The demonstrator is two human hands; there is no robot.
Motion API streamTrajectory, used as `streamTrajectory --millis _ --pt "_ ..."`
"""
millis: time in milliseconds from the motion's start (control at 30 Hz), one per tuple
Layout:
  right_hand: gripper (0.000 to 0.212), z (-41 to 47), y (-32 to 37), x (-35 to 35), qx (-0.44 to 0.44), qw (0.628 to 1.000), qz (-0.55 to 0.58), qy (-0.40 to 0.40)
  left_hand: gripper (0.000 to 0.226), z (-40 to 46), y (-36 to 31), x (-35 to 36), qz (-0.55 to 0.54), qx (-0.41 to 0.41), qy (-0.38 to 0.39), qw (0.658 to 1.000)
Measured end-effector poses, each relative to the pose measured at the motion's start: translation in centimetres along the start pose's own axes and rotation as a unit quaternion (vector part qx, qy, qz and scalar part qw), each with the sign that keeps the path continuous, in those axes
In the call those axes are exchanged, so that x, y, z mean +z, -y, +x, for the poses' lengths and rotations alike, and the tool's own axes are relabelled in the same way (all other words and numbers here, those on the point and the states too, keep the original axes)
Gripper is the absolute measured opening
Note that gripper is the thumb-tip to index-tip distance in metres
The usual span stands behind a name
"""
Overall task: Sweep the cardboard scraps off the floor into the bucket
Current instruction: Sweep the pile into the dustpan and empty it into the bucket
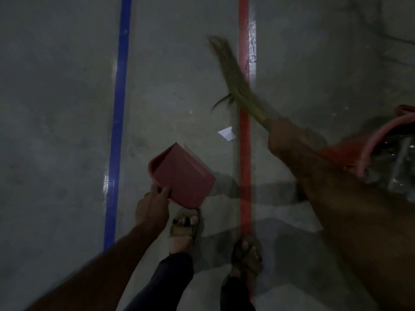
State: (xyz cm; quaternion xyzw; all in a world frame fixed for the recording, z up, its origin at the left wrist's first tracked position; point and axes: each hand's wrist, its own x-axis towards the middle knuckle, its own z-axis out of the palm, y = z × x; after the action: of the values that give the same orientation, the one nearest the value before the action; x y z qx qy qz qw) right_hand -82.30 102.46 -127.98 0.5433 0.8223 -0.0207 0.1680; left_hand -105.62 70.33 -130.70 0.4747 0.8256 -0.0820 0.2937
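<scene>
step: sweeping | right hand [284, 140] grips broom [233, 84]; left hand [152, 206] grips dustpan [184, 176] | scrap [226, 133] at pan's 1 o'clock, bucket [381, 140] at 3 | next: flick scrap into pan

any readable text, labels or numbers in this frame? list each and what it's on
None readable.
White scrap on the floor beside the red floor line: no legible print, too small and blurred.
Red dustpan in the left hand: no label visible.
Broom in the right hand: motion-blurred, no markings.
</scene>
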Motion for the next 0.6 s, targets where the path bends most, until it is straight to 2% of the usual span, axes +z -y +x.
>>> streamTrajectory --millis 33,67,100,133,200,233,333,367,400,433,500,533,600 --pt "0.017 -0.4 -0.2 -0.1 -0.025 0.998 -0.060 -0.011 0.037 0.6 0.2 0.7 0.002 0.005 0.009 1.000" --pt "0.028 -2.0 -1.1 0.2 -0.029 0.991 -0.133 0.016 0.036 1.3 0.1 1.3 -0.003 0.009 0.015 1.000" --pt "0.031 -4.6 -2.0 -0.1 -0.029 0.988 -0.143 0.056 0.034 2.1 -0.1 1.6 -0.010 0.012 0.019 1.000" --pt "0.038 -7.0 -2.5 -0.4 -0.047 0.992 -0.102 0.061 0.031 2.9 -0.5 1.9 -0.019 0.014 0.020 1.000" --pt "0.063 -11.7 -3.8 -0.1 -0.042 0.989 0.025 0.138 0.028 4.8 -1.5 2.5 -0.027 0.017 0.018 0.999" --pt "0.067 -13.9 -4.4 0.6 -0.051 0.987 0.029 0.153 0.028 5.8 -2.0 2.7 -0.030 0.019 0.016 0.999" --pt "0.040 -19.9 -5.2 1.9 0.001 0.972 0.069 0.223 0.032 8.6 -3.6 3.7 -0.039 0.043 0.014 0.998" --pt "0.038 -21.9 -5.1 2.2 0.002 0.970 0.092 0.226 0.033 9.3 -4.0 3.9 -0.043 0.048 0.016 0.998" --pt "0.045 -23.7 -5.0 2.0 -0.008 0.969 0.106 0.222 0.034 9.8 -4.1 4.2 -0.048 0.049 0.016 0.998" --pt "0.051 -25.3 -5.0 1.9 -0.023 0.978 0.100 0.180 0.033 10.2 -4.1 4.5 -0.055 0.048 0.013 0.997" --pt "0.045 -27.3 -5.5 1.2 -0.090 0.993 0.068 0.043 0.029 10.5 -3.9 4.8 -0.066 0.052 0.007 0.996" --pt "0.044 -27.7 -5.6 0.6 -0.103 0.992 0.071 0.006 0.027 10.5 -3.7 4.9 -0.069 0.057 0.004 0.996" --pt "0.052 -27.4 -5.8 -0.8 -0.094 0.991 0.094 -0.030 0.026 10.3 -3.1 5.1 -0.076 0.063 0.003 0.995"
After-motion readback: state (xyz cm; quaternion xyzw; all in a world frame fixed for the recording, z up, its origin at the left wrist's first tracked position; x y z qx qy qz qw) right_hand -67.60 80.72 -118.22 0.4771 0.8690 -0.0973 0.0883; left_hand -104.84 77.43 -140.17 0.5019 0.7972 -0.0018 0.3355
